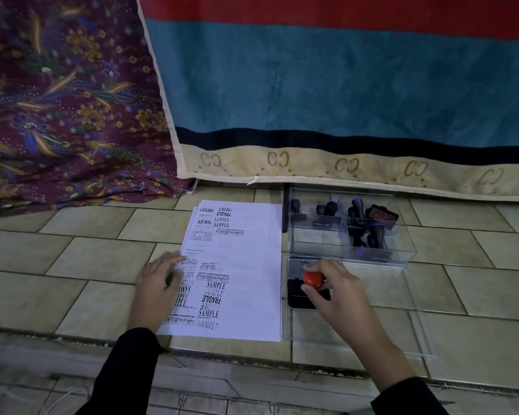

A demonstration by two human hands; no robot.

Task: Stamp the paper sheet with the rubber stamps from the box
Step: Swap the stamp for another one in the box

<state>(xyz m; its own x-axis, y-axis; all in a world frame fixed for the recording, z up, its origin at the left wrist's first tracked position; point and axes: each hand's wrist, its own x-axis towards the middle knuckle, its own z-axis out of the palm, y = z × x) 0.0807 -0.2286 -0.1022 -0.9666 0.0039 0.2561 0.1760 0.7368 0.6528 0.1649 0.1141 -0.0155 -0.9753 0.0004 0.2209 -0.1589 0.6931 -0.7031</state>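
Much is hard to read here. The base of the red-knobbed stamp (312,279) is hidden behind the right hand (331,290), so whether its face touches the ink pad (300,296) cannot be told; only the round red knob shows. The pad's open lid carries a small label, too blurred to read with certainty. Inside the clear plastic box (351,253) the dark-handled stamps (369,229) overlap in dim light, and their number cannot be made out. Faint reddish marks on the right half of the paper sheet (246,265) are barely legible; black prints such as SAMPLE, FRAGILE and AIR MAIL read clearly down its left half. Both forearms are cut off at the bottom edge, in dark sleeves.

Right hand: fingers closed around the red knob, directly over the ink pad, just right of the sheet's edge and just in front of the box.

Left hand (159,284): fingers spread, flat, pressing the sheet's left edge against the tiled floor (72,259).

The sheet lies between the two hands. Patterned cloth (60,100) and a striped blanket (342,85) hang behind.
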